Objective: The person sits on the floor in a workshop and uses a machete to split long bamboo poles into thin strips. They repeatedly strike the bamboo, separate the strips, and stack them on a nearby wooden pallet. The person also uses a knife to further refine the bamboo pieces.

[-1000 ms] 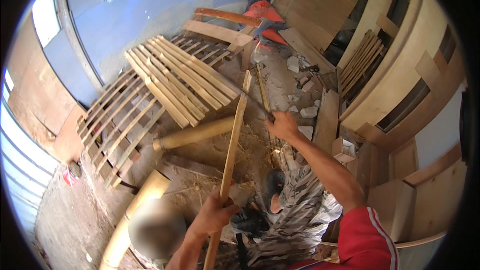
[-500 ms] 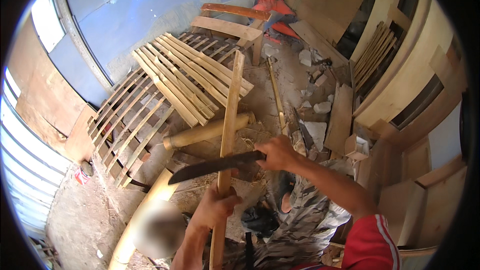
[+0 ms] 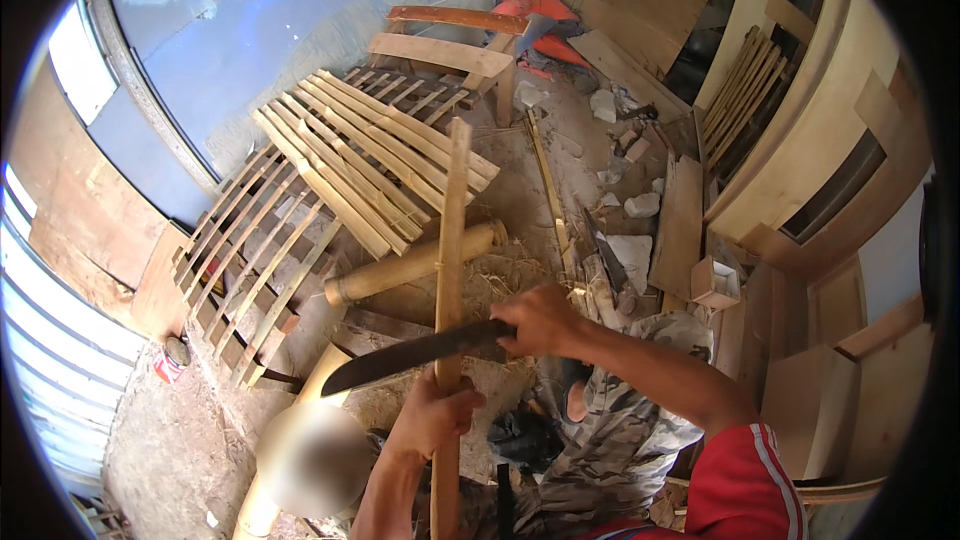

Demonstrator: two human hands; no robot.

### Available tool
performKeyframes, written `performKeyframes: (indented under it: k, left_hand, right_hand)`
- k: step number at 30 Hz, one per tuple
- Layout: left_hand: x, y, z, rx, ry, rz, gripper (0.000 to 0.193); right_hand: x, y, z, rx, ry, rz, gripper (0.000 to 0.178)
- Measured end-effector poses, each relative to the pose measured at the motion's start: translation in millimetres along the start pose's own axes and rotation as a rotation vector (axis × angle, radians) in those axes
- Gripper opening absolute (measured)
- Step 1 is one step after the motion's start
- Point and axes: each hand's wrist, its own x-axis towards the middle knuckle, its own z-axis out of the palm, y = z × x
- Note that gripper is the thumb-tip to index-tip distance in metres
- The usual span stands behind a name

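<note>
A long split bamboo strip [image 3: 452, 240] stands nearly upright in front of me, its lower end running down past my lap. My left hand [image 3: 432, 415] is wrapped round it low down, just under the blade. In my right hand [image 3: 540, 322] is the handle of a machete [image 3: 400, 360]. Its dark blade points left and lies across the strip, a little above my left fist. Whether the edge bites into the bamboo I cannot tell.
More split bamboo strips [image 3: 345, 155] lie on a slatted bench [image 3: 262, 270]. Below it rests a whole bamboo pole [image 3: 415, 265], with another pole [image 3: 260, 505] at the lower left. Rubble [image 3: 642, 206] and boards [image 3: 678, 230] lie to the right; a small wooden box [image 3: 714, 282] stands there.
My right hand and the machete have moved slightly down and left along the strip. The strip's top has shifted a little left and lower in view.
</note>
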Motion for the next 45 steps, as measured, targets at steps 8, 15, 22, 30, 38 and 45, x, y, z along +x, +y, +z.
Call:
performKeyframes:
  k: [8, 15, 22, 30, 38, 45]
  left_hand:
    - [-3.4, -1.9, -6.6, 0.033, -0.107, -0.018, 0.068]
    - [-6.8, -4.9, -8.4, 0.087, -0.172, -0.042, 0.071]
    - [-9.9, -25.3, -14.5, 0.128, -0.254, -0.087, 0.069]
    - [0.1, -37.8, -3.5, 0.33, -0.123, -0.161, 0.061]
    - [-13.3, -34.8, -17.9, 0.273, -0.16, -0.073, 0.066]
    - [-14.5, -41.4, -20.0, 0.189, -0.14, -0.048, 0.056]
  right_hand:
    - [-4.8, -0.1, -2.9, 0.012, 0.037, -0.017, 0.025]
    - [13.0, 37.9, -17.8, -0.07, 0.017, 0.226, 0.03]
    - [32.3, 129.1, -51.1, -0.143, 0.043, 0.724, 0.04]
    - [29.0, 140.8, -41.2, -0.164, -0.091, 0.727, 0.042]
    - [42.1, 119.3, -60.5, -0.135, -0.105, 0.504, 0.037]
    - [28.2, 243.0, -12.9, 0.069, 0.146, 1.113, 0.04]
